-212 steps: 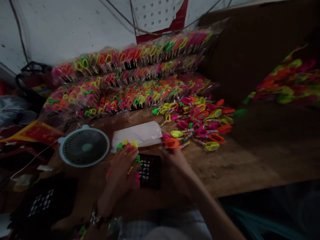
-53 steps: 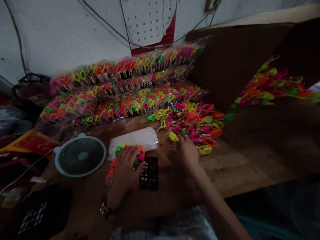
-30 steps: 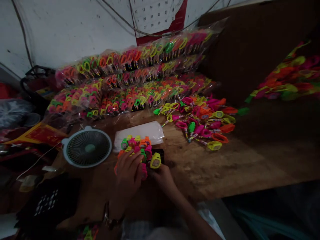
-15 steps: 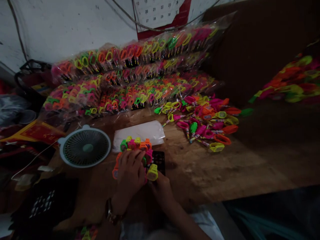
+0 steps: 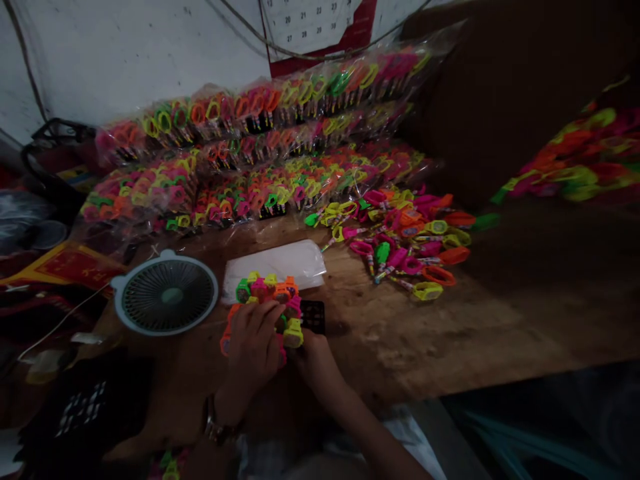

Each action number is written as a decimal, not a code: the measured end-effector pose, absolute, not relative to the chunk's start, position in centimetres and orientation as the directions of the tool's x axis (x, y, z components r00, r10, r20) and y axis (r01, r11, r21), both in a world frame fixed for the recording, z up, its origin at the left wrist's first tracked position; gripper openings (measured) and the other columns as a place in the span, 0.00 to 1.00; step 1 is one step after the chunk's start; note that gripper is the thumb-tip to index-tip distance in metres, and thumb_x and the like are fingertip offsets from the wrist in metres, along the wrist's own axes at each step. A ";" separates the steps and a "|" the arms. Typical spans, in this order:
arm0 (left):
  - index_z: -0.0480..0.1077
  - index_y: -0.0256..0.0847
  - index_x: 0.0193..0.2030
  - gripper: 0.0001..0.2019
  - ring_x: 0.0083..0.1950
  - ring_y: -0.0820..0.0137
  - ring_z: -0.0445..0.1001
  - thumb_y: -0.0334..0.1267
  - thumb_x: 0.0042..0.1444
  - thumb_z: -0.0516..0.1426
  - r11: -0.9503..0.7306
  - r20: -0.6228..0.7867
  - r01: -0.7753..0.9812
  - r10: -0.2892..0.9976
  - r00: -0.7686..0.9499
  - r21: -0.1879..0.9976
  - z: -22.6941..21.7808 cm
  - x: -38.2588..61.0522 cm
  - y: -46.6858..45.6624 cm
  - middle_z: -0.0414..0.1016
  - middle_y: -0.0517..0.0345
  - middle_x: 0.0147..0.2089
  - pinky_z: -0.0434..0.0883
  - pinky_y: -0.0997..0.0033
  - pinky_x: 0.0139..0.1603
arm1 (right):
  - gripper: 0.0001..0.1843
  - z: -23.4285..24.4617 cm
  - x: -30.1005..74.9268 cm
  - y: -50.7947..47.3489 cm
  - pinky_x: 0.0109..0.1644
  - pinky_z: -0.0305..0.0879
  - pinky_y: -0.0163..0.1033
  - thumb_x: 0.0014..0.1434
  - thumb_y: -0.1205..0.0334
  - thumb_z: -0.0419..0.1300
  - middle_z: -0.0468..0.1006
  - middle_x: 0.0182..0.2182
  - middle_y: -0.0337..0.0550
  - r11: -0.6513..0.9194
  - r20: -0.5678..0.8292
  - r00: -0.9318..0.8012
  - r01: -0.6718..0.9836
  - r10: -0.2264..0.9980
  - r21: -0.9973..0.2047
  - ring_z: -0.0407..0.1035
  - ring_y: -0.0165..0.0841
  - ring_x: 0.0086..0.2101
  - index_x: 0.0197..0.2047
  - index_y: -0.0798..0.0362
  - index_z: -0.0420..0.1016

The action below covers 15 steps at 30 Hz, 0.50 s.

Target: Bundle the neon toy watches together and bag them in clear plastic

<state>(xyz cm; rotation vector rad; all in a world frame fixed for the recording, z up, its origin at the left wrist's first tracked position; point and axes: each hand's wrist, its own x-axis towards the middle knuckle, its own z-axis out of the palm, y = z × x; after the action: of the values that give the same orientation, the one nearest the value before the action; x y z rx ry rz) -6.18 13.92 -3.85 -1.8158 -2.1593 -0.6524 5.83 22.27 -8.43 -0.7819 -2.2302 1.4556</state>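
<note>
Here's the left hand (image 5: 253,347), palm down, fingers loosely bent over the clustered watches (image 5: 291,305); whether it grips any single one, I can't tell. In beside it comes the right hand (image 5: 315,360), fingers curled in tight on a yellow toy watch (image 5: 293,333) at the cluster's right edge, tips hidden behind it. A corner of the black lattice (image 5: 314,315) peeks out just beyond.

And it's a crowded spot! With the fingers blocking the view and the light this dim, the yellow one could easily miss its opening or lean askew. Push too hard and the lattice might tip or skid; let the left hand drag sideways and neighbours could be knocked crooked.

Underneath, a worn wooden table (image 5: 400,347), bare and scuffed towards the right. A flat white plastic stack (image 5: 275,263) lies right behind the cluster, a round fan (image 5: 173,293) to its left, a loose pile (image 5: 385,247) of more watches to its right. Bagged rows (image 5: 260,187) bank up at the back, against a marked white wall (image 5: 135,53) with a calendar (image 5: 313,27) and a drooping cable (image 5: 260,41). Gloomy room, neon plastic!
</note>
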 end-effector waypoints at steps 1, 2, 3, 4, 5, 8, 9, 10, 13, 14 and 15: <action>0.64 0.39 0.58 0.22 0.55 0.60 0.61 0.31 0.56 0.47 0.127 0.458 0.977 0.868 -0.193 0.171 -3.9 -6.2 13.9 0.68 0.52 0.57 0.58 0.53 0.60 | 0.10 -8.6 5.8 22.0 0.34 0.62 0.32 0.52 0.74 0.55 0.80 0.31 0.47 0.328 0.008 -0.778 0.256 0.629 -0.909 0.72 0.34 0.31 0.33 0.56 0.76; 0.63 0.39 0.59 0.23 0.56 0.60 0.61 0.31 0.56 0.47 0.124 0.460 0.979 0.869 -0.186 0.161 -3.9 -6.3 14.0 0.68 0.51 0.57 0.58 0.53 0.60 | 0.11 -8.7 5.8 21.8 0.36 0.62 0.32 0.53 0.75 0.54 0.80 0.33 0.48 0.339 0.013 -0.778 0.258 0.628 -0.905 0.73 0.34 0.33 0.35 0.56 0.77; 0.62 0.38 0.60 0.23 0.57 0.60 0.61 0.31 0.56 0.47 0.118 0.469 0.982 0.866 -0.174 0.146 -4.0 -6.4 14.0 0.68 0.51 0.57 0.57 0.53 0.61 | 0.13 -8.8 5.8 21.6 0.37 0.63 0.32 0.53 0.76 0.53 0.80 0.34 0.48 0.347 0.017 -0.780 0.259 0.626 -0.901 0.73 0.34 0.34 0.35 0.56 0.77; 0.61 0.38 0.60 0.24 0.58 0.59 0.61 0.31 0.56 0.47 0.117 0.481 0.984 0.861 -0.167 0.132 -4.0 -6.4 14.1 0.68 0.51 0.57 0.57 0.53 0.61 | 0.14 -8.9 5.7 21.5 0.38 0.64 0.32 0.53 0.76 0.53 0.80 0.34 0.48 0.354 0.020 -0.781 0.260 0.624 -0.898 0.73 0.34 0.35 0.36 0.56 0.77; 0.60 0.38 0.61 0.24 0.59 0.59 0.60 0.31 0.56 0.47 0.116 0.492 0.986 0.856 -0.162 0.122 -4.0 -6.5 14.2 0.68 0.51 0.58 0.57 0.52 0.61 | 0.14 -9.0 5.7 21.3 0.39 0.64 0.32 0.53 0.77 0.52 0.80 0.34 0.48 0.359 0.019 -0.781 0.264 0.624 -0.895 0.74 0.34 0.35 0.36 0.55 0.77; 0.60 0.42 0.61 0.23 0.62 0.58 0.58 0.32 0.58 0.48 0.100 0.500 0.991 0.856 -0.133 0.093 -3.7 -6.3 14.3 0.67 0.53 0.59 0.56 0.50 0.62 | 0.14 -9.0 5.4 20.9 0.38 0.65 0.32 0.55 0.76 0.52 0.80 0.33 0.49 0.369 0.016 -0.777 0.280 0.629 -0.886 0.74 0.34 0.35 0.36 0.55 0.77; 0.61 0.43 0.60 0.22 0.63 0.58 0.57 0.33 0.58 0.49 0.072 0.490 0.995 0.866 -0.098 0.073 -3.5 -6.2 14.3 0.67 0.53 0.60 0.56 0.49 0.62 | 0.14 -9.1 5.3 20.7 0.38 0.65 0.33 0.55 0.75 0.51 0.80 0.33 0.49 0.372 0.019 -0.772 0.284 0.635 -0.884 0.74 0.34 0.34 0.36 0.55 0.77; 0.62 0.45 0.59 0.21 0.64 0.57 0.57 0.35 0.58 0.51 0.038 0.478 0.998 0.877 -0.057 0.051 -3.4 -6.0 14.2 0.67 0.54 0.60 0.56 0.48 0.63 | 0.14 -9.2 5.2 20.5 0.39 0.65 0.33 0.56 0.75 0.51 0.80 0.34 0.49 0.375 0.023 -0.767 0.287 0.641 -0.882 0.74 0.34 0.34 0.37 0.55 0.77; 0.66 0.46 0.55 0.18 0.63 0.57 0.59 0.38 0.56 0.56 -0.021 0.473 1.000 0.881 0.011 0.015 -3.2 -5.9 14.0 0.71 0.55 0.56 0.56 0.48 0.63 | 0.13 -9.5 5.5 20.5 0.39 0.66 0.34 0.56 0.73 0.52 0.80 0.35 0.49 0.378 0.049 -0.767 0.258 0.639 -0.889 0.74 0.34 0.34 0.36 0.55 0.78; 0.67 0.45 0.53 0.17 0.62 0.57 0.60 0.38 0.55 0.56 -0.022 0.484 1.000 0.875 0.010 0.018 -3.3 -5.9 13.9 0.72 0.54 0.55 0.57 0.48 0.63 | 0.11 -9.6 5.8 21.0 0.38 0.67 0.34 0.55 0.72 0.54 0.80 0.34 0.48 0.371 0.057 -0.792 0.220 0.608 -0.902 0.74 0.34 0.33 0.36 0.55 0.78; 0.67 0.44 0.52 0.16 0.62 0.57 0.60 0.37 0.55 0.57 -0.015 0.495 1.000 0.869 0.001 0.024 -3.3 -5.9 13.9 0.72 0.54 0.54 0.58 0.48 0.62 | 0.10 -9.5 6.2 21.9 0.38 0.67 0.34 0.53 0.71 0.56 0.81 0.34 0.47 0.351 0.064 -0.817 0.174 0.572 -0.920 0.74 0.35 0.33 0.36 0.55 0.78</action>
<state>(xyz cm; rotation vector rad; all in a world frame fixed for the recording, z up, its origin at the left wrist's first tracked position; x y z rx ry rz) -5.92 13.93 -3.32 -1.9492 -1.9316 -0.5416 6.22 21.89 -9.45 -0.6552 -2.2440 1.4584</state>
